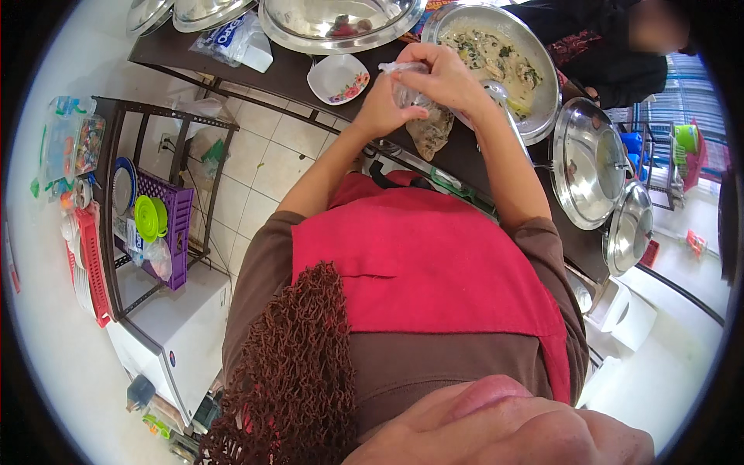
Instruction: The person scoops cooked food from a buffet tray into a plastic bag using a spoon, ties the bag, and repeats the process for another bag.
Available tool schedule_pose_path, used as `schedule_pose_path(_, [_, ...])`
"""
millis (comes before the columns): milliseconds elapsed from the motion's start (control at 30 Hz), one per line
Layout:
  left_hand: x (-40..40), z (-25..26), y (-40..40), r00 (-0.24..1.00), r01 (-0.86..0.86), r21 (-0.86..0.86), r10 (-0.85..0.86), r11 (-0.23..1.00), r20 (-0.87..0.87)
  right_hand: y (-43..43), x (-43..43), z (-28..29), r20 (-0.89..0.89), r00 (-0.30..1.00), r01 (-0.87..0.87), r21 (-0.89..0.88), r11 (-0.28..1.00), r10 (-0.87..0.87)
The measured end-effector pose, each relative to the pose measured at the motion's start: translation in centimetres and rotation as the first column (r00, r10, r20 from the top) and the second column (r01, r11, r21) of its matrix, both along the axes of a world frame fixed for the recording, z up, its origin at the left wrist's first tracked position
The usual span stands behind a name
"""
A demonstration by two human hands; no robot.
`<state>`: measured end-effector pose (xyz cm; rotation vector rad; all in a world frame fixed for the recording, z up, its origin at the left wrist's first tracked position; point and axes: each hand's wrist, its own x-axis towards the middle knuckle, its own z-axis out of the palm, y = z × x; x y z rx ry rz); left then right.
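A clear plastic bag filled with chunky food in pale sauce hangs in front of me, over the edge of the dark table. My left hand grips the upper left side of the bag. From above and to the right, my right hand pinches the bag's gathered top, its fingers close to those of my left hand. Just beyond my right hand is a wide metal pan of creamy stew with green leaves. A metal ladle rests at its near rim, partly behind my right forearm. A flowered white dish sits to the left.
Large metal lids line the back, and another lid leans at the right. A packet of plastic bags lies at the table's left. Another person is beyond the pan. A shelf with a purple crate stands left.
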<state>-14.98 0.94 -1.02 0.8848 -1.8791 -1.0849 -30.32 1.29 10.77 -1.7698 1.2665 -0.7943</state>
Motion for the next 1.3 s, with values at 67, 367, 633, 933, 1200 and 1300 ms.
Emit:
schedule_pose_path(67, [-1.2,-0.3,-0.3,0.997,-0.019,0.121,0.028,0.992,-0.066,0.3,-0.2,0.3,0.065,0.997,0.039,-0.007,0.999,-0.038])
schedule_pose_path(367, [-1.8,-2.7,-1.7,0.976,-0.17,-0.216,0.133,0.962,-0.173,2.9,2.1,4.4,-0.254,0.957,-0.087,-0.714,0.695,-0.142])
schedule_pose_path(633, [0.1,0.3,-2.6,0.979,-0.054,-0.157,0.083,0.986,0.184,-1.1,-1.9,1.6,-0.827,0.543,-0.3,-0.026,0.954,0.148])
schedule_pose_path(933, [1.2,2.2,-2.2,0.985,0.162,-0.101,-0.155,0.982,0.072,-1.6,-1.9,1.6,-0.422,0.896,-0.205,-0.112,0.972,0.14])
schedule_pose_path(1200, [1.9,2.1,-0.8,0.977,0.143,-0.248,-0.097,0.958,0.19,0.6,-4.7,3.4,-0.315,0.938,-0.18,-0.085,0.98,0.145])
schedule_pose_path(1300, [2.6,5.5,0.4,0.972,0.161,-0.164,-0.128,0.973,0.198,0.9,-6.8,3.6,-0.283,0.943,-0.204,-0.082,0.976,0.174])
